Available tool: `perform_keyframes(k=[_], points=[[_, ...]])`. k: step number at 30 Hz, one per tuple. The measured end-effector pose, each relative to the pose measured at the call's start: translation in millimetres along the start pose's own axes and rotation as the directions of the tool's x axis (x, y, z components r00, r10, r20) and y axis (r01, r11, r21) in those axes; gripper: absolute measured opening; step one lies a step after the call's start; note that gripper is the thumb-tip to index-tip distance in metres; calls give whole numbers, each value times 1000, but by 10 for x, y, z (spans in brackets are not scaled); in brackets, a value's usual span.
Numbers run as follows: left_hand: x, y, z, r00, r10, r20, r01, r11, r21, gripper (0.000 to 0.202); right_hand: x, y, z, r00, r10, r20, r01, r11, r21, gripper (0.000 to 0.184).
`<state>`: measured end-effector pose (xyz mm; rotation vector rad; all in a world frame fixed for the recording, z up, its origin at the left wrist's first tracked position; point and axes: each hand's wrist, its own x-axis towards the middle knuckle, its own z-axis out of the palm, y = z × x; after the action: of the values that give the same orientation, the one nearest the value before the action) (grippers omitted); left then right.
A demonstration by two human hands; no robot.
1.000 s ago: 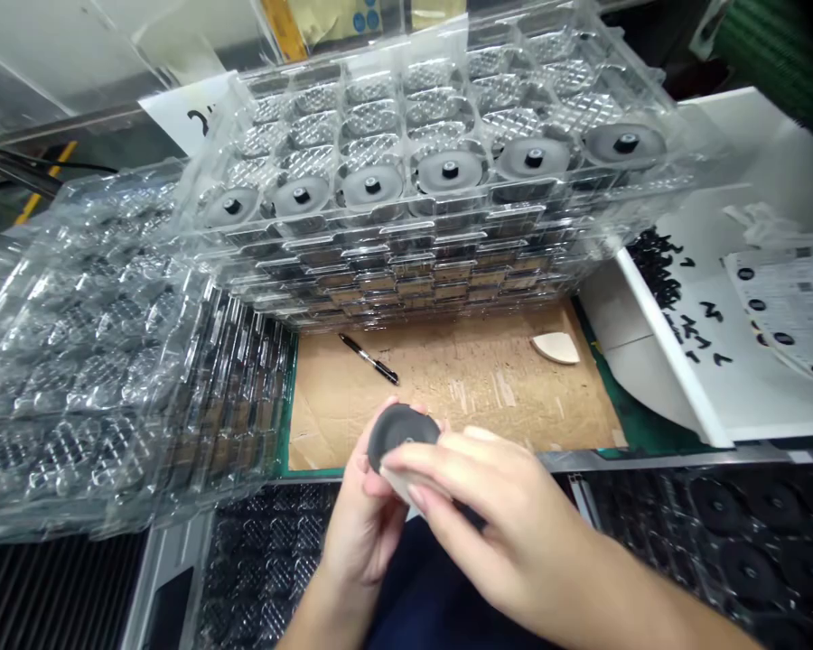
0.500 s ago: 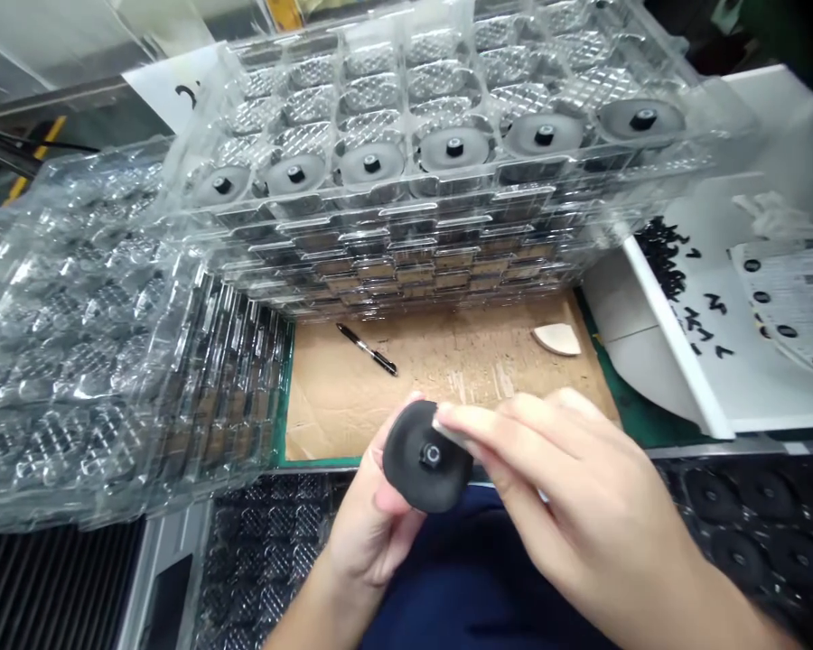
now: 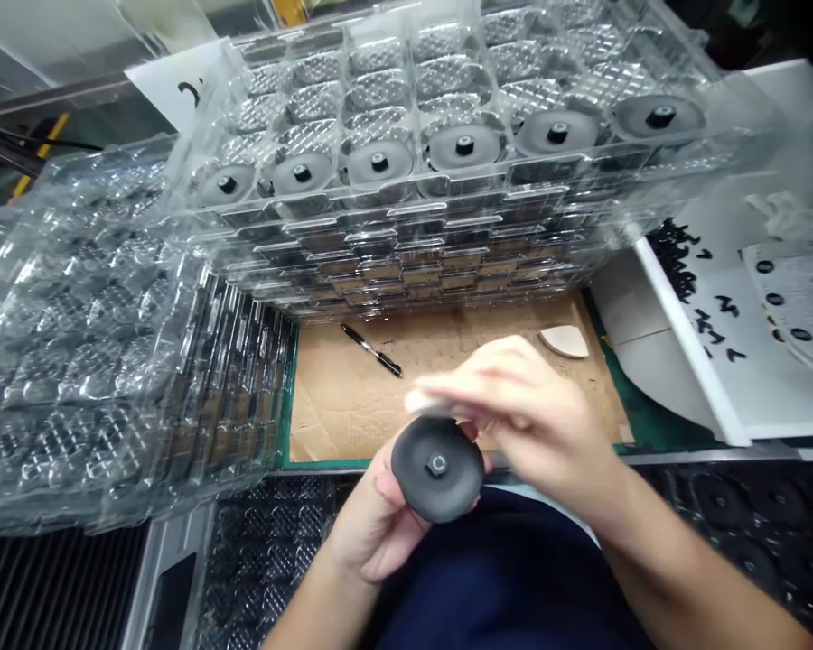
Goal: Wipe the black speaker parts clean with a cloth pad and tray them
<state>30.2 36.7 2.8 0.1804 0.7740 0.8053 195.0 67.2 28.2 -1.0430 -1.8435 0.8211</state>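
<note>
My left hand [image 3: 379, 519] is closed round a black round disc part [image 3: 437, 469] with a small metal hub at its middle, held face up over my lap. My right hand [image 3: 528, 424] hovers just above the disc's far edge, smeared by motion, fingers together around something pale that I cannot make out. Behind them lies a brown cardboard sheet [image 3: 447, 361]. Farther back stands a stack of clear plastic trays [image 3: 440, 181]; its top tray holds a row of several grey discs [image 3: 464, 146].
A black pen [image 3: 372, 349] and a pale wedge-shaped piece [image 3: 565, 340] lie on the cardboard. Stacks of clear trays [image 3: 101, 343] fill the left. A white tray [image 3: 732, 307] with small black parts and a label sheet sits right. Black trays [image 3: 752, 524] with discs lie below.
The disc turned face up toward me in my left hand. My right hand lifted from covering the disc to above its far edge, moving fast.
</note>
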Motion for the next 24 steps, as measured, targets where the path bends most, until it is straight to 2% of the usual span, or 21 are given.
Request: perform_keyframes(k=[2,4,7,9,13,19,22,24], points=[[11,42,-51,993,-42,107,47,998,-47,62,-92,271,-14,974,227,-8,-227,974,26,28],[23,81,-98,989,-38,143,53,994,-100,55,-258,574,41,919,391,56,-391,920,-2,26],[50,112,-142,995,-23,100,37,989,-141,52,-581,936,238,860,509,41,-502,856,-121,26],[74,122,-153,997,-20,72,30,989,-143,53,-771,1046,372,832,555,-4,-548,820,-167,27],[129,130,-161,999,29,-26,-32,989,-147,51,-994,984,505,797,602,-44,-594,771,-229,27],[214,99,-171,984,72,-165,-97,983,-153,49,-1167,852,549,803,591,-72,-584,759,-287,35],[222,78,-162,979,70,-189,-100,983,-154,53,-1069,872,458,798,592,-113,-594,743,-307,28],[205,59,-149,979,77,-187,-103,985,-138,53,-876,793,346,798,589,-129,-598,746,-293,27]])
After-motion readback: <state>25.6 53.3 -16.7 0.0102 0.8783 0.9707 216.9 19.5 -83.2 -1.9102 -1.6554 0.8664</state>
